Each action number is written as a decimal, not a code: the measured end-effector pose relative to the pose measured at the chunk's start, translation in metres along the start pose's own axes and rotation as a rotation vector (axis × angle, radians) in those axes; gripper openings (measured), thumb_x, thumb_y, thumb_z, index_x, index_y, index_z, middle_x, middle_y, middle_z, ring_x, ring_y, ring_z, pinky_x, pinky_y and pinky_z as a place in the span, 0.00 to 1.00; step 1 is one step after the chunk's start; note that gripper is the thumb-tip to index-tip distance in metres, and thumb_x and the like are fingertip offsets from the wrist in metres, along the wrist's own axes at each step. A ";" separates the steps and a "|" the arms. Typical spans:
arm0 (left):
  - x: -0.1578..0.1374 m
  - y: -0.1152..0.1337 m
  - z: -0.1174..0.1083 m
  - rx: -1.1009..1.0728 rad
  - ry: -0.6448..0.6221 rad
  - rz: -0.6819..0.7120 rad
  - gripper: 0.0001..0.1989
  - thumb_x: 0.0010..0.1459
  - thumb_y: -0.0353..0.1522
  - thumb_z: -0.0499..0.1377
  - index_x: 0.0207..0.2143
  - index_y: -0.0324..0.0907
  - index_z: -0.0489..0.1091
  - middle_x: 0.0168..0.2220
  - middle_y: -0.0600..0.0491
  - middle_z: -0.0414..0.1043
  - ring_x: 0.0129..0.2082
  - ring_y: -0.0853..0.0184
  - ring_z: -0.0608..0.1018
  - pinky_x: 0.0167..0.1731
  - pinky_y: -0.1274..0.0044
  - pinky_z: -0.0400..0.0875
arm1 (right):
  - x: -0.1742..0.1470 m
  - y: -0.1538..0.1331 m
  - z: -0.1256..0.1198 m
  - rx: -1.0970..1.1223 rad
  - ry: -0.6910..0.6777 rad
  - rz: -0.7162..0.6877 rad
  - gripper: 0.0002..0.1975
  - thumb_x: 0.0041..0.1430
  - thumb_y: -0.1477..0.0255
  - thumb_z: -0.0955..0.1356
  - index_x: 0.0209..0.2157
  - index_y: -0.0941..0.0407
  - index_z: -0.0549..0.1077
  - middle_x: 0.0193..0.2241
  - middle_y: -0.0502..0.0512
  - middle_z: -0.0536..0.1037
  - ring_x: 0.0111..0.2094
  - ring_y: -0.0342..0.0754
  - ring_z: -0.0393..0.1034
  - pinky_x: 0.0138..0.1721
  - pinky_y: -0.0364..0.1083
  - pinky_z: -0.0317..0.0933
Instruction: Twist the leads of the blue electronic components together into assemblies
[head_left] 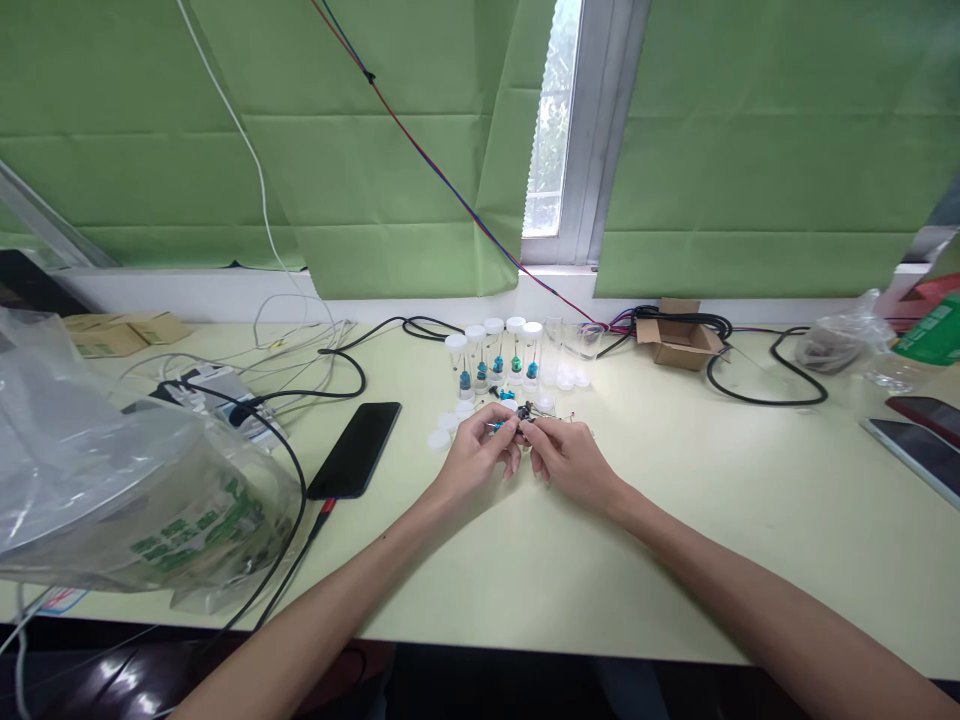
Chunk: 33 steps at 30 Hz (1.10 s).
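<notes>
A long pale yellow-green worktable [675,560] runs under green fabric blinds [750,150] drawn across a window, leaving one narrow strip of daylight. At the table's left end a large crumpled clear plastic bag with green print [112,480] slumps over the edge, and black and white cables [300,380] loop past it, one reaching a black smartphone [355,449] that lies flat and face up, plugged in out of the way of the working area. A small open brown cardboard box [679,335] sits back by the sill.

Directly ahead, a row of five clear plastic vials with white caps [495,352] stands upright and close together, each holding a small blue or teal part, so their contents stay separate and visible. Loose white caps [439,438] lie just in front of them.

The left hand [480,450] and right hand [570,455] meet over the table just before the vials, fingertips pinched nearly closed on a tiny blue-and-dark component with thin wire leads [510,425], held between both hands. Exactly which fingers carry it is too small to tell.
</notes>
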<state>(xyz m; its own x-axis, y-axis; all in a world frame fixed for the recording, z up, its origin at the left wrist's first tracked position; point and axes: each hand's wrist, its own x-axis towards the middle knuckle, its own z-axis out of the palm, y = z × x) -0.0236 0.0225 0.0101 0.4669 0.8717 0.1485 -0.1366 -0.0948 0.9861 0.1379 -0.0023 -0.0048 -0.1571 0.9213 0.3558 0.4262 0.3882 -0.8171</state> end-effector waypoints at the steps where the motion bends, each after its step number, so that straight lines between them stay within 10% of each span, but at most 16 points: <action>1: 0.000 0.000 0.000 -0.021 0.003 -0.005 0.13 0.59 0.42 0.61 0.33 0.41 0.66 0.22 0.56 0.67 0.19 0.71 0.70 0.21 0.78 0.63 | 0.000 0.000 0.000 -0.005 0.008 0.002 0.22 0.69 0.61 0.59 0.22 0.54 0.65 0.16 0.48 0.71 0.17 0.42 0.64 0.25 0.43 0.59; 11: 0.002 -0.003 -0.003 -0.133 0.072 -0.053 0.12 0.57 0.40 0.63 0.32 0.41 0.67 0.22 0.58 0.66 0.19 0.73 0.68 0.20 0.79 0.62 | -0.002 0.001 0.002 0.059 0.004 -0.025 0.10 0.65 0.63 0.64 0.42 0.54 0.68 0.18 0.45 0.71 0.18 0.43 0.66 0.24 0.41 0.61; 33: 0.000 0.003 0.001 -0.043 0.023 -0.022 0.13 0.58 0.41 0.61 0.32 0.41 0.66 0.21 0.57 0.68 0.17 0.73 0.69 0.21 0.78 0.63 | -0.001 -0.001 0.000 -0.013 -0.012 -0.033 0.18 0.68 0.65 0.60 0.23 0.54 0.64 0.18 0.47 0.70 0.19 0.43 0.64 0.25 0.42 0.58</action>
<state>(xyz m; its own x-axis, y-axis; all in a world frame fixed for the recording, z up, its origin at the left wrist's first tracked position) -0.0232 0.0213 0.0134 0.4503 0.8841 0.1250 -0.1643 -0.0556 0.9848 0.1379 -0.0035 -0.0044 -0.1817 0.9082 0.3771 0.4324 0.4182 -0.7988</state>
